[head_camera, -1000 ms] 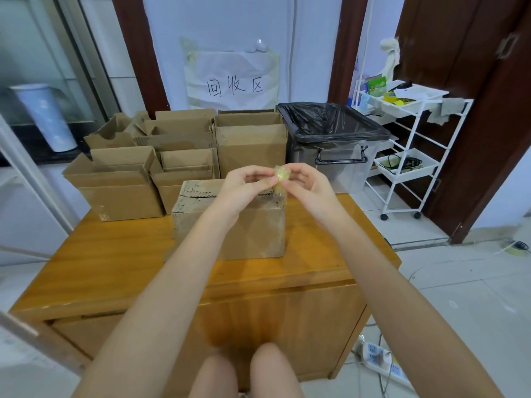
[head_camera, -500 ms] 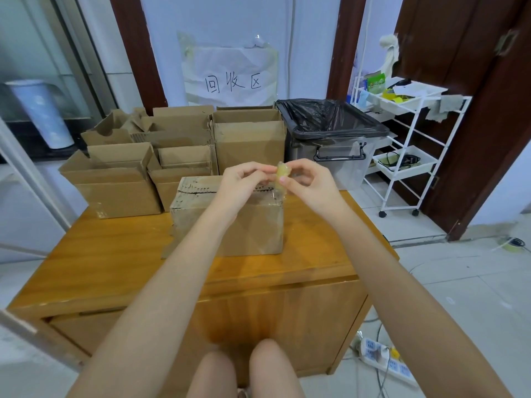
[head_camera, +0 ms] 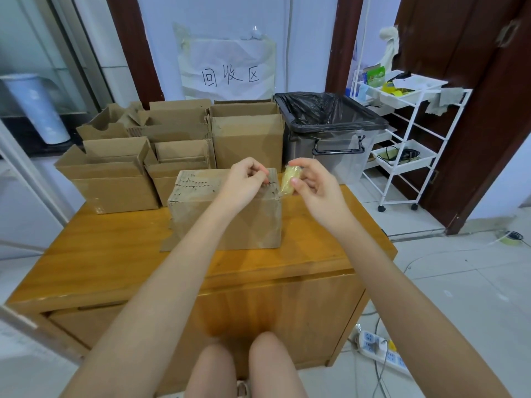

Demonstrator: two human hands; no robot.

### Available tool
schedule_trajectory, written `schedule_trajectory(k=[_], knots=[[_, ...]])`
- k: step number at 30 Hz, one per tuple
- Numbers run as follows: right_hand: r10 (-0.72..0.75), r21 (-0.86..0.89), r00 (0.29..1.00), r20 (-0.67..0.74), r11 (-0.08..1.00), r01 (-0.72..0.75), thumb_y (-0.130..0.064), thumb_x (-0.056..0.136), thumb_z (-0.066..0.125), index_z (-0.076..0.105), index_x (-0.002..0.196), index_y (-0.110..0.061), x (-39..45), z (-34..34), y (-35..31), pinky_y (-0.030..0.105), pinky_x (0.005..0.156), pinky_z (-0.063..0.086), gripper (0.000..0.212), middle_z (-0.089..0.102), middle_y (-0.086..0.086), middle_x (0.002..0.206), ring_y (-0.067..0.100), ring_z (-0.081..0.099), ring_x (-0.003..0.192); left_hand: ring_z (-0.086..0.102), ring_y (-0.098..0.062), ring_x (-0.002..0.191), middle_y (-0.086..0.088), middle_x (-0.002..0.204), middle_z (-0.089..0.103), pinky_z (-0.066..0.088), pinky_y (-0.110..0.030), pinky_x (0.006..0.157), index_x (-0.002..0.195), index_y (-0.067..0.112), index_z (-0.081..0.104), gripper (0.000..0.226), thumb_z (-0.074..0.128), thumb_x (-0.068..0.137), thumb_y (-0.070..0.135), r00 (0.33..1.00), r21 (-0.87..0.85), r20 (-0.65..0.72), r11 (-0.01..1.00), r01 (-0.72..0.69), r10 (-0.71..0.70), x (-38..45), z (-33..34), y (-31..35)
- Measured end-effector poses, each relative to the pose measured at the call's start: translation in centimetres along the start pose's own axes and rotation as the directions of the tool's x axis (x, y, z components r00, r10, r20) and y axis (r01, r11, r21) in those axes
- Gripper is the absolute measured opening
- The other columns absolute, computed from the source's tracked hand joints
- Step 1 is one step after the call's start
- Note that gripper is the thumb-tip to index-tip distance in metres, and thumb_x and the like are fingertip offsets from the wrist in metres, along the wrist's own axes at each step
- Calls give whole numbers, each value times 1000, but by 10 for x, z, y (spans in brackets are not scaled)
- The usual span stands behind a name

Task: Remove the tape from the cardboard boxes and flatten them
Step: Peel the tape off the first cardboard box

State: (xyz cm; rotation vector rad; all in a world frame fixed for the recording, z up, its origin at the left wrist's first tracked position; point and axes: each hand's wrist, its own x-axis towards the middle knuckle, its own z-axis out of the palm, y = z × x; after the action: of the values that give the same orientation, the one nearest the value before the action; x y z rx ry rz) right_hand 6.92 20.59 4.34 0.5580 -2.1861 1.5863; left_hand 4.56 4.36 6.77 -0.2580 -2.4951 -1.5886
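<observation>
Our right hand [head_camera: 311,186] pinches tape wad [head_camera: 289,180]; left hand [head_camera: 244,182] curled, contents unclear. Box [head_camera: 224,219] unflattened; we've several more [head_camera: 115,179] waiting.

I am reaching both bare forearms forward, my hands raised side by side and slightly apart. My left hand [head_camera: 244,179] is curling its fingertips together, and my right hand [head_camera: 311,182] is pinching a yellowish wad in its grip.
</observation>
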Motion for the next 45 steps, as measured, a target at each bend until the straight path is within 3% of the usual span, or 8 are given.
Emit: schedule_trajectory(k=[4,7,12,18,22,30,35,45], knots=[[44,-186,985,165,982,-13,-19,92,61,48,130,-17,3,1,2,19,82,47,40,58,-6,102,3,56,89,63,-16,87,-6,94,67,51,-21,70,88,16,58,13,49,94,10,1000,25,17,1000,6,-7,0,1,-1],[-3,-420,962,272,899,122,-23,81,75,42,137,-14,6,-2,8,34,91,49,66,55,1,116,14,53,101,64,-23,98,-10,100,67,52,-36,84,89,17,59,10,51,94,13,1000,43,17,999,23,-24,0,2,-1],[-178,-555,967,184,792,252,-31,75,80,54,130,-11,8,-8,11,32,82,51,64,43,2,108,15,50,96,63,-23,100,-9,101,67,50,-39,89,92,16,60,10,50,95,16,999,66,29,998,14,-16,0,2,-1],[-451,-700,869,202,554,450,-27,69,85,59,119,6,6,-11,11,30,62,48,65,55,16,93,26,55,80,63,-23,90,-3,92,65,52,-46,87,91,19,61,10,52,94,20,1000,143,22,990,-10,7,4,2,-4],[-561,-714,805,192,482,507,-28,81,69,58,120,8,-2,-10,14,28,65,45,55,56,17,90,25,53,79,60,-18,83,3,85,63,53,-47,85,85,25,59,10,53,93,23,1000,195,12,980,-28,26,7,5,-6],[-574,-662,805,148,547,512,-18,81,73,64,99,5,-32,-7,26,28,70,51,31,63,16,95,24,61,85,62,-22,92,-3,90,65,52,-46,90,86,21,62,6,57,90,22,999,143,45,990,9,-16,10,2,-4],[-530,-649,835,146,586,485,-10,83,72,64,109,8,-45,3,32,32,76,56,33,58,25,114,28,61,99,59,-16,84,-1,87,63,53,-42,87,91,16,64,7,58,90,20,999,141,48,990,-14,7,11,6,-5],[-514,-657,854,74,619,430,-3,87,60,58,119,12,-55,17,36,31,89,49,35,59,26,115,28,54,105,55,-2,74,6,82,61,46,-16,68,100,7,65,12,59,89,12,994,91,102,994,-55,45,5,0,-2]])
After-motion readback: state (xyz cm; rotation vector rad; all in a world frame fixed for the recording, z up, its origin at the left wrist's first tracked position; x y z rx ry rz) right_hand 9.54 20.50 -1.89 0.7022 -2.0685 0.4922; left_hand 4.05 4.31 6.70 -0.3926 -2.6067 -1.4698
